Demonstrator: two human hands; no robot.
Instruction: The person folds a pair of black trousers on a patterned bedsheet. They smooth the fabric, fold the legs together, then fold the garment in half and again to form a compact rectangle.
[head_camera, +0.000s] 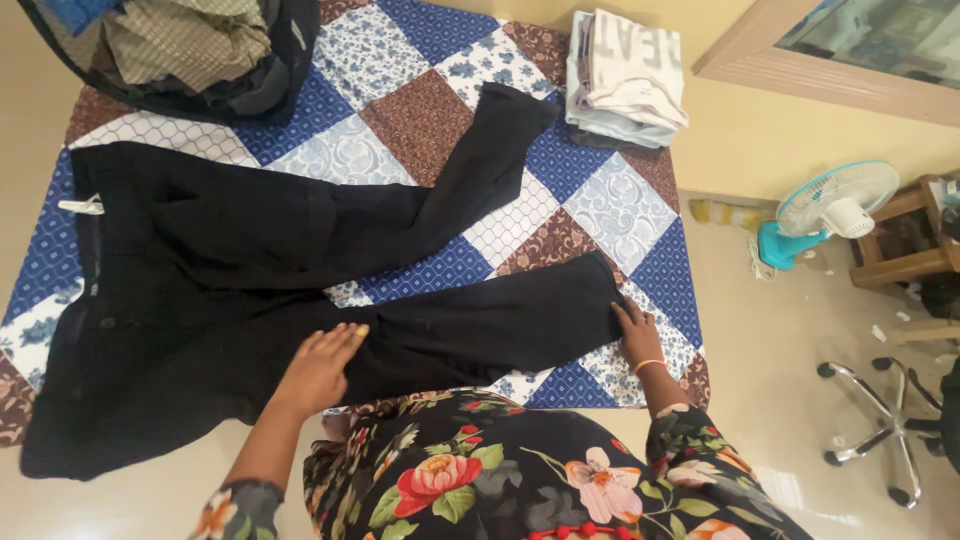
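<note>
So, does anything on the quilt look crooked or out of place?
Yes. The black trousers lie unevenly: the far leg bends up toward the folded pile of clothes, while the near leg lies straight under the left hand and right hand. The legs spread apart. Nothing looks spilled or damaged.

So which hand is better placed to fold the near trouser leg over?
Probably the right hand: it already rests on the hem of the black trousers, while the left hand lies flat mid-leg.
</note>
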